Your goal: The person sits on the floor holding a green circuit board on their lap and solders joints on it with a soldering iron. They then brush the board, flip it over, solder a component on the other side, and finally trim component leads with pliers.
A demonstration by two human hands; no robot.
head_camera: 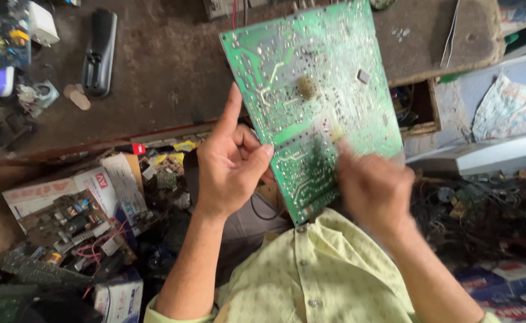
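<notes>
- My left hand (230,167) grips the left edge of a green circuit board (317,101), thumb across the solder side, the other fingers curled behind it, forefinger pointing up.
- The circuit board is held up in front of my chest, tilted, solder side toward me, above the edge of the brown workbench (173,66).
- My right hand (373,188) is at the lower right part of the board and blurred; I cannot tell whether its fingers pinch the board or rub across it.
- Handling judgement: the board looks light, thin and stiff, with sharp solder points on the face and a small chip (363,76) and a blob near the middle. Best held by the bare edges, not the face; flexing could crack the tracks.
- Nearby: a black remote (99,52) lies on the bench, well apart from the board; boxes of scrap parts (75,215) lie below at the left.
</notes>
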